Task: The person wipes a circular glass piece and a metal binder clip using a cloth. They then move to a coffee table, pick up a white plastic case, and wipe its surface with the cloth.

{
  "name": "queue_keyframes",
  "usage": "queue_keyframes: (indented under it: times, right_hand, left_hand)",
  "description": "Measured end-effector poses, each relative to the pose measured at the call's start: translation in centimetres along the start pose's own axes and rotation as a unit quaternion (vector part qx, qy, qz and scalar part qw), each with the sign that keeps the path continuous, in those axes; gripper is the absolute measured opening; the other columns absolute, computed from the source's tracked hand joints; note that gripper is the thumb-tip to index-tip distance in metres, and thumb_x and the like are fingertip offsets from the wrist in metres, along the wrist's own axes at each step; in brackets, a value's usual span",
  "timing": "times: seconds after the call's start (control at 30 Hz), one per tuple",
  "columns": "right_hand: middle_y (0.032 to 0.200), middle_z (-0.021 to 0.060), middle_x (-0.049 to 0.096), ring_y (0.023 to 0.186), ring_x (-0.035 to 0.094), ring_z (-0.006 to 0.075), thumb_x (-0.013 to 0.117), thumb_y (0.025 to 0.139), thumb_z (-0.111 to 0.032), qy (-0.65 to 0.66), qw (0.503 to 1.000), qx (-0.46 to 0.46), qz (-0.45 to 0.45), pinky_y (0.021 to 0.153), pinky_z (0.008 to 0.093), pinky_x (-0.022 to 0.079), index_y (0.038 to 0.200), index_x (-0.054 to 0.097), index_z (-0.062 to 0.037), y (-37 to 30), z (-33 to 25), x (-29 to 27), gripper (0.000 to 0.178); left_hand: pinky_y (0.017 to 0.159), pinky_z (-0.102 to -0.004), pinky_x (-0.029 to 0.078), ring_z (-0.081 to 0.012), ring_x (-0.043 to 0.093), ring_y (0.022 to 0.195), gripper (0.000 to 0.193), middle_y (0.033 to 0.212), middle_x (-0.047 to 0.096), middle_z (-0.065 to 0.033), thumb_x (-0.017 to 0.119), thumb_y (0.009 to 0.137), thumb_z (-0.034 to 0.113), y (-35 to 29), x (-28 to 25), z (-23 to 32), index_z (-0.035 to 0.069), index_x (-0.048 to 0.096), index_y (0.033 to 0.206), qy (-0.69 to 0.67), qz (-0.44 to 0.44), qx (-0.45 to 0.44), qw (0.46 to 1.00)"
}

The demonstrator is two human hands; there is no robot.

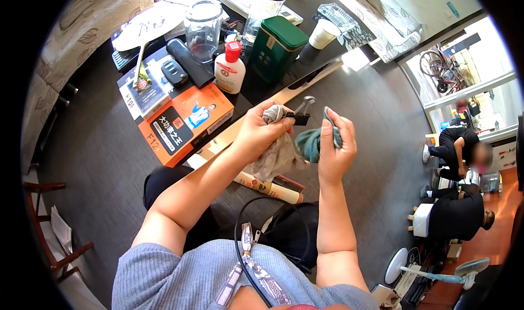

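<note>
Left grip: my left hand (pixel 258 131) is closed, thumb and fingers gathered around a pale cloth (pixel 274 156) and against one end of a black clip (pixel 299 119).
Right grip: my right hand (pixel 340 150) is closed, thumb pressing a green cloth (pixel 309 145) against the curled fingers.
Clip location: in front of me, between my two hands, at the fingertips of the left one.
Clip axis: the black body lies roughly crosswise, from the left fingertips toward the right hand.
Clip handle: silver wire, slanting up and to the right, its rounded end away from my body.
Pale cloth axis: roughly vertical in view; a bunched end shows above the left fist, the loose part hangs below it.
Green cloth axis: slanted; a narrow fold rises above the right thumb, the bunched bulk projects left and down, just below the clip. Contact between the two: cannot tell.
Counter: dark counter (pixel 305 4) ahead of me.
Counter, near left corner: orange box (pixel 214 113), long side slanted; car key (pixel 173 72) and dark case (pixel 190 64) near it.
Counter, beyond the hands: white bottle (pixel 229 74) with red cap, upright; green tin (pixel 278 50) just to its right; paper cup (pixel 324 34) farther right.
</note>
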State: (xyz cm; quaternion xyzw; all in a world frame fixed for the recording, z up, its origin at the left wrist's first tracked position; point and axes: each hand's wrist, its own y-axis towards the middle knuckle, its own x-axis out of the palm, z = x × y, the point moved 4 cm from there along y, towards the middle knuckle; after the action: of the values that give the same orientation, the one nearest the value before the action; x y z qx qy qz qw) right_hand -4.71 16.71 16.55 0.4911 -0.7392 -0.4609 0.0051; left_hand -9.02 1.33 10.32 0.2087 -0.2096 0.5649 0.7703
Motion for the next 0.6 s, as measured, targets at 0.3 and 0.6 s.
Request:
queue_keyframes:
  times: [0.3,0.6]
  right_hand:
    - [0.092,0.0024,0.066,0.082,0.059,0.0102,0.069,0.089,-0.019,0.22,0.946,0.239,-0.022,0.075,0.0256,0.048,0.103,0.069,-0.0021,-0.7,3.2,0.7,0.021]
    - [0.091,0.0029,0.065,0.083,0.057,0.0093,0.075,0.082,-0.009,0.283,0.926,0.208,-0.143,0.074,0.0216,0.044,0.101,0.07,0.003,-0.6,3.3,1.6,0.023]
  left_hand:
    - [0.061,-0.0261,0.052,-0.0115,0.061,0.066,0.017,0.075,0.064,-0.0043,0.067,0.088,0.012,-0.5,0.2,-1.1,0.004,0.058,0.099,-0.164,0.005,-0.161,0.973]
    - [0.079,-0.0228,0.048,-0.0096,0.06,0.083,0.037,0.09,0.066,-0.0017,0.08,0.078,0.018,0.6,-0.1,-0.6,0.004,0.063,0.107,0.02,-0.055,-0.083,0.995]
